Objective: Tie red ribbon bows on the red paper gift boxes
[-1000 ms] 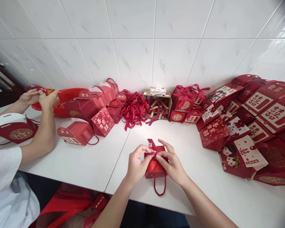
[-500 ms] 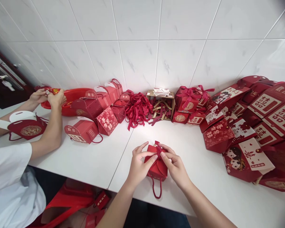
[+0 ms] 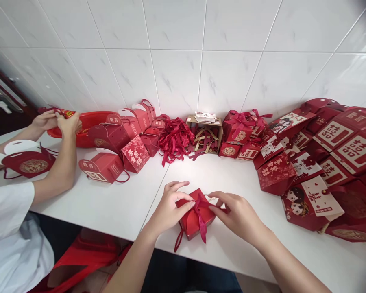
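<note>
A small red gift box sits on the white table in front of me, turned at an angle. A dark pink ribbon crosses its top, with one tail hanging down the near side. My left hand pinches the ribbon near the middle of the lid, thumb and forefinger together. On the other side, my right hand has its thumb and forefinger closed on a ribbon part drawn out to the right. A twisted cord handle droops at the box's near left corner. A small pale tag shows partly behind the right fingers.
A heap of loose ribbons and a cardboard box of strips stand by the wall. Finished-looking boxes are stacked at right, more boxes at left. A co-worker's hands hold a shiny packet over a red basin.
The gift box has turned, its cord handle swinging from the near side to the left. My right hand has moved right, drawing ribbon out, and a ribbon tail now hangs in front.
</note>
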Demonstrator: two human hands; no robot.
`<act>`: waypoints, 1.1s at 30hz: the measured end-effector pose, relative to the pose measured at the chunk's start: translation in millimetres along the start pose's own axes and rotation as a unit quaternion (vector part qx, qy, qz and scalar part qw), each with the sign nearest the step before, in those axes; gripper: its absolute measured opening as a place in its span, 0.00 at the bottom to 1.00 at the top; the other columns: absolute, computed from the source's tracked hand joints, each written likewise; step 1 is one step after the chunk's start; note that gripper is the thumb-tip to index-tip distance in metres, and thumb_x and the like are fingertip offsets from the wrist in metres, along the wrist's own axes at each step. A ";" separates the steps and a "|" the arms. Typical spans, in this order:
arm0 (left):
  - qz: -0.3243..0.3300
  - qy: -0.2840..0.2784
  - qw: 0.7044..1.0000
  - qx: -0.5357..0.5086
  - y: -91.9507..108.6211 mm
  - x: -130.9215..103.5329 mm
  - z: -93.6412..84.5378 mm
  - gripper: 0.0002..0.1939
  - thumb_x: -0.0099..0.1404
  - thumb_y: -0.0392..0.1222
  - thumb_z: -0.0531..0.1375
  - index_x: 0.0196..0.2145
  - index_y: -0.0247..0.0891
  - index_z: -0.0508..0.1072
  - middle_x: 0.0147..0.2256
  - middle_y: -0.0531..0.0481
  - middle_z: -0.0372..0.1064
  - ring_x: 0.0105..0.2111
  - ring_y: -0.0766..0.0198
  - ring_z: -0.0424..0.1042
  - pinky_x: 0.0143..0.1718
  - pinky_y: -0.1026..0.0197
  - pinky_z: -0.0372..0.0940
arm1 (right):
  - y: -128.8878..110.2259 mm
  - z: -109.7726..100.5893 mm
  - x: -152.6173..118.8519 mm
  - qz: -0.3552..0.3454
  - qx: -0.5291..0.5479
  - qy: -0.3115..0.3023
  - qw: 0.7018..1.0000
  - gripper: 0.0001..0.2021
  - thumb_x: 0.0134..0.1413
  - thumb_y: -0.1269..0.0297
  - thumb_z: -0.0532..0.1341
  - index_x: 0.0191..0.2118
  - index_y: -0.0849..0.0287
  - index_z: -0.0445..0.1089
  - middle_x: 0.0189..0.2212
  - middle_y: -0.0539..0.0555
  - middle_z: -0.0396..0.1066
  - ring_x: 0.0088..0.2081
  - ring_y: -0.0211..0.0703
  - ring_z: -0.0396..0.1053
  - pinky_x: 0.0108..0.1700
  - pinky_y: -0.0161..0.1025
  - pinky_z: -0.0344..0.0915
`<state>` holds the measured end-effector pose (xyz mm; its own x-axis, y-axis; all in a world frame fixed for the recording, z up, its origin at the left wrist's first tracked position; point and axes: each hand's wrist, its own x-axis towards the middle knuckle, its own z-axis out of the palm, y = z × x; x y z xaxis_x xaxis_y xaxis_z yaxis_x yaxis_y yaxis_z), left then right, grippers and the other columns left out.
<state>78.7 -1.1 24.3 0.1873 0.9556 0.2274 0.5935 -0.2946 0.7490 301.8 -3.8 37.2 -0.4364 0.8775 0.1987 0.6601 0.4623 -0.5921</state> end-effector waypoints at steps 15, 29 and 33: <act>0.041 -0.073 0.990 0.113 20.4 9.2 -20.2 0.06 0.58 0.41 0.63 0.24 0.44 0.77 0.52 0.46 0.68 0.54 0.45 0.58 0.48 0.43 0.64 | -4.4 -6.9 42.4 -0.092 0.201 -0.108 0.969 0.10 0.56 0.74 0.54 0.39 0.57 0.69 0.30 0.49 0.72 0.28 0.36 0.66 0.31 0.32 0.62; 0.002 -0.168 0.983 0.071 11.7 24.9 -41.0 0.07 0.59 0.40 0.59 0.37 0.46 0.73 0.51 0.48 0.65 0.58 0.51 0.55 0.58 0.46 0.54 | 12.6 0.2 38.9 -0.271 0.109 -0.180 0.939 0.27 0.55 0.84 0.53 0.55 0.49 0.68 0.44 0.56 0.63 0.40 0.39 0.65 0.40 0.34 0.65; 0.016 -0.216 0.976 0.021 3.6 30.3 -40.7 0.03 0.58 0.39 0.61 0.32 0.44 0.73 0.54 0.48 0.63 0.60 0.52 0.53 0.58 0.47 0.55 | 14.7 0.8 38.8 -0.269 0.082 -0.186 0.941 0.29 0.54 0.84 0.53 0.55 0.46 0.68 0.43 0.54 0.62 0.39 0.39 0.64 0.40 0.34 0.65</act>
<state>54.6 27.0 59.3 0.5138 0.8570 -0.0397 0.6121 -0.3338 0.7169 294.1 37.0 35.6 -0.8851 0.4017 0.2350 0.1915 0.7745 -0.6029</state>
